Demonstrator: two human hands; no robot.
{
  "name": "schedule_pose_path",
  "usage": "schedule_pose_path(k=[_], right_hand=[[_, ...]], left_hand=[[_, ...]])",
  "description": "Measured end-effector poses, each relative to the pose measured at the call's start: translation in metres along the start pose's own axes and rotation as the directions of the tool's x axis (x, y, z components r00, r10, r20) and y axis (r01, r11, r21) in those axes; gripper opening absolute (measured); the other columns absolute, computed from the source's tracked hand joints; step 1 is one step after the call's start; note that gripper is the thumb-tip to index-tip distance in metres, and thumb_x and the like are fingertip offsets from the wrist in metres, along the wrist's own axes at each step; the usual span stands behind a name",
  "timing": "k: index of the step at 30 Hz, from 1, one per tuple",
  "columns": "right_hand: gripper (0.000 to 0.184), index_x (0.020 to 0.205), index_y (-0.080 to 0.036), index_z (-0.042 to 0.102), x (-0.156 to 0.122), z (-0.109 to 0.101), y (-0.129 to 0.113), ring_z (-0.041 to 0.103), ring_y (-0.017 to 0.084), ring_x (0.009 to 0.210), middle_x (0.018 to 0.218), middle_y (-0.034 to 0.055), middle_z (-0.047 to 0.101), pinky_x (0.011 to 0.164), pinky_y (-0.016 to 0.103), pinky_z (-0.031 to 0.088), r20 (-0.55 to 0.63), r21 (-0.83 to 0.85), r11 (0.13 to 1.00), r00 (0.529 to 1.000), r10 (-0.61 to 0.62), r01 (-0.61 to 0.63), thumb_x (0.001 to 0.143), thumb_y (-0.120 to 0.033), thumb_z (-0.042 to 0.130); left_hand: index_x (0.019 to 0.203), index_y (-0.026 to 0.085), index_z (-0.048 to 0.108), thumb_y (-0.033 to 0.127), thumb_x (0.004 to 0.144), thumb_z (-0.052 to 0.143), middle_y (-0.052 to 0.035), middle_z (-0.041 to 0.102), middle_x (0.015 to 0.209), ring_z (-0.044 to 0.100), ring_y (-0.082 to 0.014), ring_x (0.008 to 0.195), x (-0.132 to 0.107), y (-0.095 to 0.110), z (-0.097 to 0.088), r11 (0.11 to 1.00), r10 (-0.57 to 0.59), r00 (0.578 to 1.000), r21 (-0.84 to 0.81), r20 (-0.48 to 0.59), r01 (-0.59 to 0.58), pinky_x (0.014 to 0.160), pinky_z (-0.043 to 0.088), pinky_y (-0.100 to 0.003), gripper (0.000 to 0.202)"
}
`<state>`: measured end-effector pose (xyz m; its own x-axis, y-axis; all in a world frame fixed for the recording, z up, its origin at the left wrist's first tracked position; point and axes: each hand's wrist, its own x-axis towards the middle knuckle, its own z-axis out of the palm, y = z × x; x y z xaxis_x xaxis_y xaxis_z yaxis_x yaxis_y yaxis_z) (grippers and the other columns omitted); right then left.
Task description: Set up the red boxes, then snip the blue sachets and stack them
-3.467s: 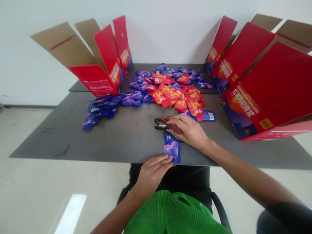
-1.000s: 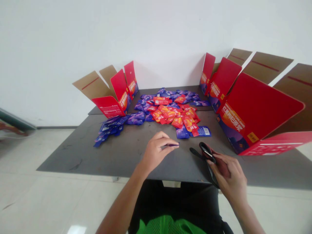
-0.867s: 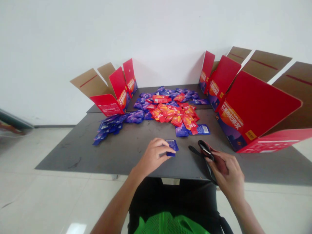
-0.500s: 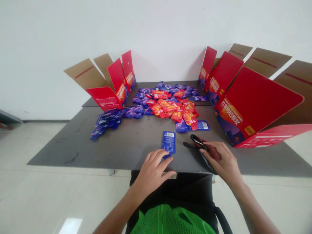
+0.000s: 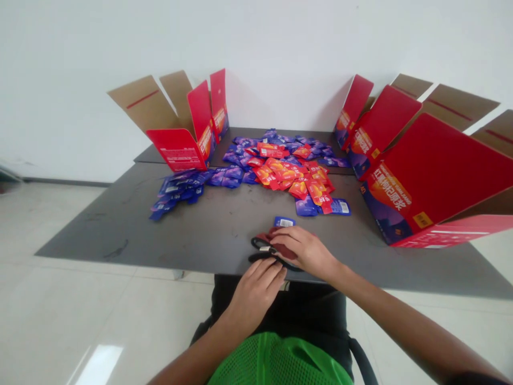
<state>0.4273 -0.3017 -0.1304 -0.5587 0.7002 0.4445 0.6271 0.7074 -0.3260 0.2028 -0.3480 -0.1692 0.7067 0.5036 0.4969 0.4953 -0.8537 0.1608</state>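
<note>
The right hand (image 5: 306, 251), fingers closed round a dark-red-and-black object (image 5: 285, 251), is nearer the blue pouch (image 5: 284, 221), which protrudes just beyond it, long axis mostly hidden; the left hand (image 5: 256, 293), fingers together, lies bodyward, its hold unclear.

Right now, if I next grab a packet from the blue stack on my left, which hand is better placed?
Probably your left hand: it looks nearer the blue stack, while your right hand sits farther across and grips the dark red and black item.
</note>
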Motion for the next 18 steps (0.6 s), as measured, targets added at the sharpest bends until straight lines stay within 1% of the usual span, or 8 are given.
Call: schedule_pose_path(k=[3,5,7,9,11,14,16,18], right_hand=[[0.029,0.128,-0.026,0.063,0.012,0.010,0.029,0.067,0.023,0.119,0.129,0.0081,0.069,0.098,0.040,0.059,-0.058,-0.062,0.998,0.998,0.018,-0.021,0.100,-0.031,0.065],[0.030,0.127,-0.024,0.064,0.024,0.005,0.049,0.070,0.025,0.112,0.125,0.0105,0.070,0.093,0.042,0.061,-0.089,-0.135,0.989,0.995,0.043,-0.055,0.099,-0.034,0.066],[0.029,0.126,-0.022,0.065,0.034,-0.005,0.056,0.070,0.027,0.109,0.122,0.0120,0.071,0.090,0.044,0.061,-0.101,-0.192,0.978,0.993,0.057,-0.076,0.100,-0.034,0.065],[0.029,0.128,-0.022,0.064,0.037,-0.013,0.044,0.069,0.028,0.113,0.125,0.0122,0.070,0.094,0.045,0.060,-0.129,-0.198,0.977,0.990,0.054,-0.078,0.101,-0.032,0.063],[0.032,0.132,-0.024,0.061,0.031,-0.014,0.020,0.066,0.026,0.120,0.132,0.0110,0.068,0.099,0.044,0.059,-0.148,-0.153,0.987,0.988,0.033,-0.056,0.101,-0.031,0.063],[0.033,0.135,-0.027,0.060,0.014,-0.004,-0.011,0.065,0.022,0.124,0.136,0.0082,0.067,0.101,0.039,0.059,-0.043,-0.055,0.998,0.999,-0.031,0.028,0.102,-0.029,0.061],[0.031,0.133,-0.027,0.061,0.009,0.005,-0.010,0.067,0.021,0.123,0.133,0.0073,0.069,0.100,0.038,0.060,0.013,-0.015,0.999,0.999,-0.050,0.050,0.103,-0.028,0.059],[0.029,0.129,-0.026,0.063,0.012,0.009,0.009,0.069,0.022,0.119,0.129,0.0084,0.070,0.098,0.038,0.061,-0.026,-0.033,0.999,0.999,-0.022,0.021,0.101,-0.030,0.062]], left_hand=[[0.129,0.012,0.068,0.017,0.106,0.052,-0.0121,0.072,0.130,0.064,-0.0270,0.126,-0.004,0.000,0.002,1.000,-0.010,1.000,-0.023,-0.014,0.010,0.107,0.054,-0.044,0.028],[0.130,0.012,0.067,0.018,0.105,0.055,-0.0117,0.072,0.131,0.064,-0.0263,0.126,-0.006,-0.001,0.006,0.999,-0.020,1.000,-0.043,-0.021,0.019,0.106,0.055,-0.044,0.028],[0.132,0.013,0.066,0.018,0.105,0.056,-0.0110,0.071,0.132,0.063,-0.0260,0.127,-0.008,-0.002,0.009,0.998,-0.034,0.999,-0.057,-0.025,0.033,0.106,0.055,-0.045,0.029],[0.132,0.014,0.066,0.018,0.104,0.057,-0.0104,0.071,0.133,0.062,-0.0257,0.128,-0.009,-0.002,0.011,0.996,-0.051,0.998,-0.069,-0.022,0.050,0.106,0.055,-0.044,0.029],[0.130,0.015,0.067,0.018,0.104,0.058,-0.0099,0.071,0.132,0.062,-0.0259,0.128,-0.008,-0.001,0.010,0.995,-0.064,0.998,-0.084,-0.016,0.063,0.106,0.055,-0.044,0.028],[0.122,0.015,0.070,0.018,0.103,0.060,-0.0084,0.074,0.123,0.066,-0.0262,0.119,-0.007,0.000,0.008,0.991,-0.085,0.996,-0.108,-0.011,0.083,0.103,0.057,-0.044,0.022],[0.121,0.015,0.070,0.018,0.103,0.060,-0.0079,0.074,0.121,0.066,-0.0256,0.117,-0.007,-0.001,0.008,0.988,-0.086,0.996,-0.129,-0.013,0.084,0.103,0.057,-0.044,0.021],[0.127,0.014,0.068,0.017,0.103,0.061,-0.0083,0.073,0.125,0.064,-0.0253,0.122,-0.007,-0.002,0.010,0.986,-0.079,0.996,-0.150,-0.028,0.074,0.106,0.056,-0.043,0.025]])
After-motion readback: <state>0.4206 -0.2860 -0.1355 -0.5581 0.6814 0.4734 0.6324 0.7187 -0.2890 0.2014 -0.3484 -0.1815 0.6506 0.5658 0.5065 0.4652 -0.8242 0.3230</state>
